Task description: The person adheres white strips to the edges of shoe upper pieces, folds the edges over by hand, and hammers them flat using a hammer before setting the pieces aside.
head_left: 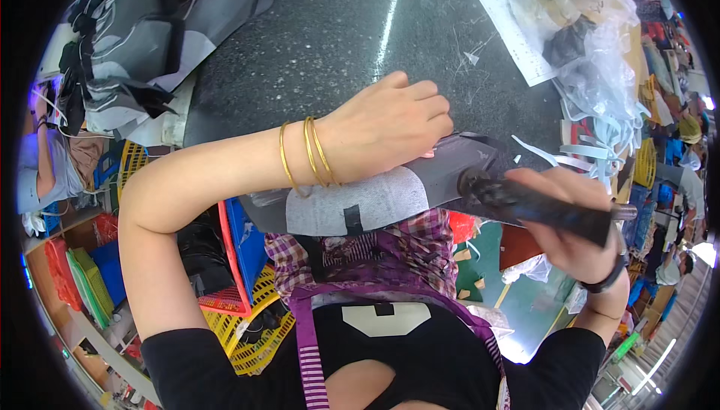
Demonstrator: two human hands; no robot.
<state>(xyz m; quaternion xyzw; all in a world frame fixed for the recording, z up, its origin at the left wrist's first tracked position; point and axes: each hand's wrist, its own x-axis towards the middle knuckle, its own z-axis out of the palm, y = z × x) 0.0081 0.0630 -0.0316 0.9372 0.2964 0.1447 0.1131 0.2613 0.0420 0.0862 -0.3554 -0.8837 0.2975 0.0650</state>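
Note:
A black and grey sheet-like piece with a pale grey panel and a small black patch lies across the near edge of the dark tabletop. My left hand rests on its far edge, fingers curled down against it and their tips hidden. Wrapped in my right hand is a black hammer-like tool. Its round end meets the piece's right part. A short metal end of the tool shows beyond my hand.
Stacked grey and black pieces cover the far left of the speckled dark table. A paper sheet, clear plastic bags and pale strips lie at right. Below left are blue, red and yellow baskets.

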